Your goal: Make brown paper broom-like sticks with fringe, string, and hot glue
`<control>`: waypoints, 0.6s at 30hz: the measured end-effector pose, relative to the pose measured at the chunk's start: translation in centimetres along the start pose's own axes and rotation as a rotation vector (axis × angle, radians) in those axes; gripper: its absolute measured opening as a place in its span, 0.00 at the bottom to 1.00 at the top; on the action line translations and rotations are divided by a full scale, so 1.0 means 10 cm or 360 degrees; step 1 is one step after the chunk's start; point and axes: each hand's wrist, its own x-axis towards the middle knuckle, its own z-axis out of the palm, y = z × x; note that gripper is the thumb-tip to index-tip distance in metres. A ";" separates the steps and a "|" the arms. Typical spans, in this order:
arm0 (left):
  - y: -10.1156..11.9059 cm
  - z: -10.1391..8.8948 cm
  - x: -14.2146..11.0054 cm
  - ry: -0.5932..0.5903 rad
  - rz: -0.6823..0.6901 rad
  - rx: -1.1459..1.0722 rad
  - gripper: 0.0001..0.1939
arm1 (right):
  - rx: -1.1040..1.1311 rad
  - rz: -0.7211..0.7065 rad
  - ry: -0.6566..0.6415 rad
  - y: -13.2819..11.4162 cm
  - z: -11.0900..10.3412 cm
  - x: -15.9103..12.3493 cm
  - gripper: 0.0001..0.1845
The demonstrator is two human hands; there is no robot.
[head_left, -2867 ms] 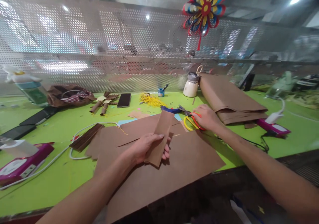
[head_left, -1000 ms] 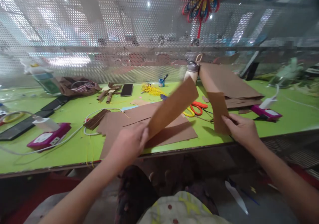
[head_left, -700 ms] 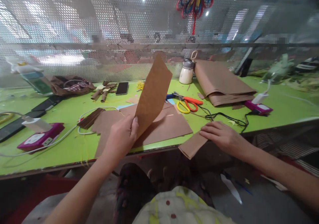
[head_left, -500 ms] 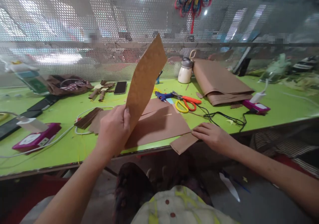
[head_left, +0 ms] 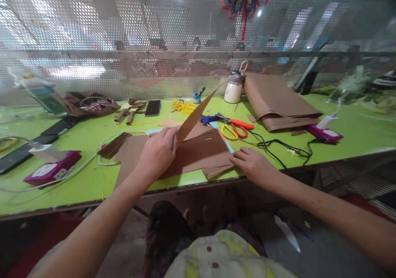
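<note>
My left hand is closed on a brown paper sheet, which slants up to the right and shows nearly edge-on. Beneath it, flat brown paper sheets lie on the green table. At the table's front edge my right hand has its fingertips closed on the end of a folded brown paper strip. That strip lies against the front corner of the flat sheets; whether it goes under them I cannot tell. Just behind are scissors with orange and yellow handles and a blue glue gun.
A large folded brown paper stack stands at the back right beside a white bottle. Black cable runs near my right hand. Dark brown strips, a phone and a purple power socket are on the left.
My left hand has moved right, and its sheet has tipped lower to the right. My right hand has shifted slightly left with the strip, which now sits closer to the flat sheets.
</note>
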 end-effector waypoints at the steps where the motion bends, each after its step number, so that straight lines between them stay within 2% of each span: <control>1: 0.00 -0.01 0.03 0.0001 -0.0010 0.0002 0.17 | -0.0004 0.0005 0.0006 -0.02 0.02 0.05 0.12; 5: -0.02 -0.02 0.14 -0.0033 -0.0087 -0.0021 0.17 | -0.0044 0.0060 0.0022 -0.06 0.06 0.20 0.10; 9: -0.06 0.05 0.16 -0.0157 -0.0073 -0.0058 0.17 | -0.0046 0.0082 -0.0023 -0.07 0.01 0.23 0.09; 14: -0.06 0.13 0.14 -0.0187 0.0121 -0.0103 0.17 | 0.0406 0.0002 -0.0065 -0.03 -0.20 0.11 0.11; 16: -0.05 0.11 0.15 -0.0150 0.0191 -0.0080 0.16 | 0.0559 0.0056 -0.0028 0.01 -0.28 0.08 0.11; 18: -0.03 0.06 0.18 -0.0036 0.0248 -0.0063 0.16 | 0.0696 0.0160 0.0063 0.06 -0.30 0.11 0.11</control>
